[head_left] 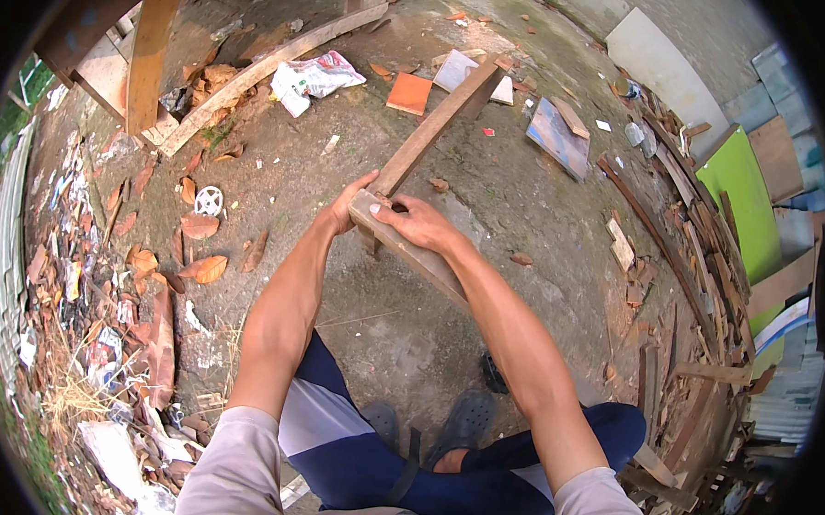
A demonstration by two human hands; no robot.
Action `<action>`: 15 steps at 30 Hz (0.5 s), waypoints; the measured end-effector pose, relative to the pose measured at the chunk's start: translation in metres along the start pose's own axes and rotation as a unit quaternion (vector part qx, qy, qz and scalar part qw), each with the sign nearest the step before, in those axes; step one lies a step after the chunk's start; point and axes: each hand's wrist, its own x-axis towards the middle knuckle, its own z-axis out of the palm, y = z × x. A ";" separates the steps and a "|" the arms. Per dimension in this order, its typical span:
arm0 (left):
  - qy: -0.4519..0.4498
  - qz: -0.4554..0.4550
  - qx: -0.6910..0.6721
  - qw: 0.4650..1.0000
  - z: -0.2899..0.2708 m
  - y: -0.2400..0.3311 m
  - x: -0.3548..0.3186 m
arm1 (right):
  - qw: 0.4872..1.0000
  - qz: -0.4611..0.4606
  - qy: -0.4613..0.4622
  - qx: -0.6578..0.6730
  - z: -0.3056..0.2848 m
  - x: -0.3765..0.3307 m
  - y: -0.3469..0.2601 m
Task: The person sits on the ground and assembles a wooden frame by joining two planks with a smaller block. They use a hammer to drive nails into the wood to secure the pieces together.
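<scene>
Short wooden plank (411,250) gripped at near end by both hands, held above dirt ground (341,208). Left hand (348,204) wrapped round plank's left edge, fingers closed on it. Right hand (416,223) laid on top, fingers curled over upper edge. Long wooden beam (437,125) butted against plank between hands, slanted away toward orange tile (409,93). Dry leaves (200,267) scattered at left.

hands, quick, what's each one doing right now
Left hand: closed on the end of the short wooden plank.
Right hand: gripping the same plank where the long plank meets it.
</scene>
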 end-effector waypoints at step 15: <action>0.031 -0.051 -0.009 0.998 -0.001 -0.001 -0.004 | 0.994 -0.031 -0.022 -0.106 0.012 0.001 -0.007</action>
